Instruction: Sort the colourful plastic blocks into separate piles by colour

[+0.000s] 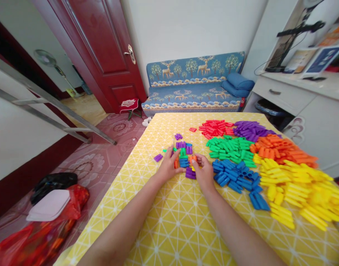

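A small cluster of joined plastic tube pieces (pixel 185 157), purple, blue, green and orange, lies on the yellow patterned tablecloth (pixel 169 218). My left hand (pixel 169 166) rests on the cluster's left side, fingers curled around an orange piece. My right hand (pixel 204 170) presses against its right side, fingers closed on the pieces near a purple piece (pixel 190 173). To the right lie sorted piles of tubes: red (pixel 215 128), purple (pixel 251 130), green (pixel 232 147), orange (pixel 280 149), blue (pixel 238 177) and yellow (pixel 299 188).
Loose purple pieces (pixel 158 157) and a red one (pixel 192 129) lie near the cluster. A blue sofa (pixel 194 87) stands behind the table, a dark red door (pixel 103 48) to the left, white cabinets (pixel 305 103) to the right. Red and black bags (pixel 51 207) sit on the floor.
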`<act>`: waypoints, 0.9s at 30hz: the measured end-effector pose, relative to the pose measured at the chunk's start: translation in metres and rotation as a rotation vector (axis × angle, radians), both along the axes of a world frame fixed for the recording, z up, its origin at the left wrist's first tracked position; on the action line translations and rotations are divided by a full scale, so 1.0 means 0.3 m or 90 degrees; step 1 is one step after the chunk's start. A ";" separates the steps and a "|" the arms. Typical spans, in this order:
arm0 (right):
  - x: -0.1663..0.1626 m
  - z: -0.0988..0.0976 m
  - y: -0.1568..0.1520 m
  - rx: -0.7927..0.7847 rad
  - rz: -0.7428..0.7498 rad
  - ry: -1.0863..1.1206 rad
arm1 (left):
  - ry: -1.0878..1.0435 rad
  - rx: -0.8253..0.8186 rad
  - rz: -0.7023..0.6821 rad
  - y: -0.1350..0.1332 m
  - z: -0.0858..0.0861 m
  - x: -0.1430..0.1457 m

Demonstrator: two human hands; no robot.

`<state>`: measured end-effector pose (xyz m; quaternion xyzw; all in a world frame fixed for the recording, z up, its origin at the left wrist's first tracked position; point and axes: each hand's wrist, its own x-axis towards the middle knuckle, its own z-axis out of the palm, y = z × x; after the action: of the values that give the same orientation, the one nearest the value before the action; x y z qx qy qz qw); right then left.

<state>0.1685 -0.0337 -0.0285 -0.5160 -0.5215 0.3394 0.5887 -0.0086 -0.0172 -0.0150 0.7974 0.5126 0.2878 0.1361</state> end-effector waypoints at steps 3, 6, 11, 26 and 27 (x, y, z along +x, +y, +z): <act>-0.002 0.002 0.006 -0.008 0.014 -0.002 | -0.075 0.010 0.057 0.074 0.002 0.022; -0.010 0.010 0.003 -0.013 0.057 -0.020 | -0.151 0.058 0.087 0.100 0.009 0.046; -0.027 0.031 -0.013 -0.022 0.078 -0.036 | -0.281 0.065 0.120 0.080 0.025 0.041; -0.010 0.069 -0.040 0.049 -0.018 0.008 | -0.384 -0.059 0.149 0.077 0.015 0.014; 0.008 0.095 -0.037 0.052 -0.022 0.046 | -0.381 -0.062 0.154 0.077 0.016 0.010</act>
<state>0.1708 -0.0448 0.0000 -0.4879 -0.5044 0.3262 0.6333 -0.0055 0.0060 -0.0103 0.6037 0.5538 0.4985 0.2833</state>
